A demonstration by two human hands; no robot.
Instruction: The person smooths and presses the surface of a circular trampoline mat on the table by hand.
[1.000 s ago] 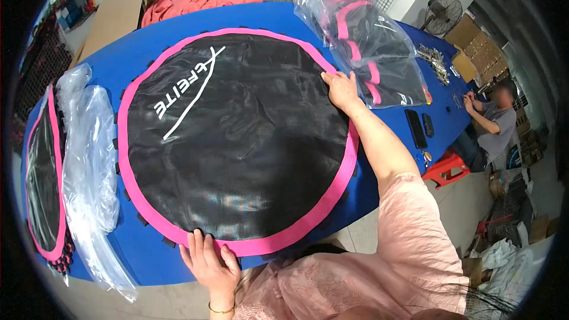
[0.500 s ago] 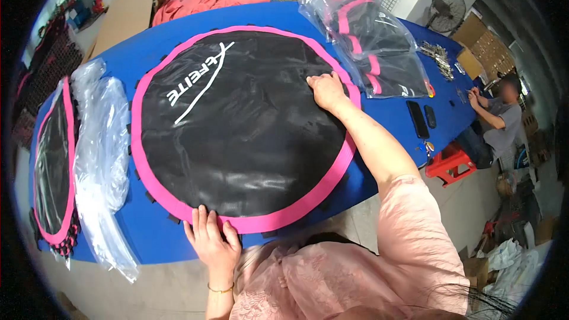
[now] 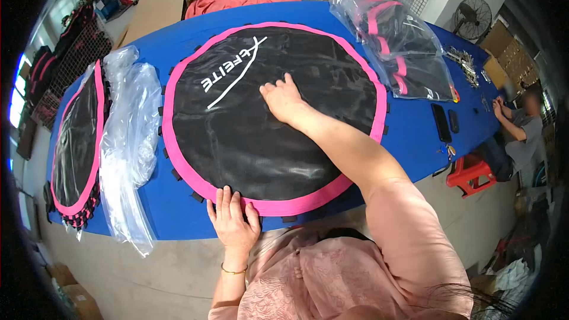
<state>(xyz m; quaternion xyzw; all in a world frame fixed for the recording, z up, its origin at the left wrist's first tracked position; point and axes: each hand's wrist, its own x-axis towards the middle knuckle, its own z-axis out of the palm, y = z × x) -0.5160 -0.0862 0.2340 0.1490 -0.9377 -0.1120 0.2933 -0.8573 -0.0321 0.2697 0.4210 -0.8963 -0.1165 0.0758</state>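
A round black mesh mat (image 3: 267,142) with a pink border and white lettering lies on the blue table, resembling a trampoline mat. Small black tabs stick out around its rim. At the near edge my left hand (image 3: 234,219) rests with fingers laid flat over the pink border, holding nothing. My right hand (image 3: 284,101) reaches across and touches the mat near its middle, right of the lettering; its fingers are bent and slightly apart, with nothing visible in them.
Clear plastic bags (image 3: 127,142) and a stack of similar mats (image 3: 77,148) lie left. Bagged mats (image 3: 403,47), phones (image 3: 440,122), keys (image 3: 448,152) and metal parts (image 3: 462,65) are right on the blue table (image 3: 172,216). Another person (image 3: 521,130) sits beyond a red stool (image 3: 468,175).
My right hand has slid left across the mat, from near its right border to around the middle. My left hand stays on the near border. The view has shifted slightly.
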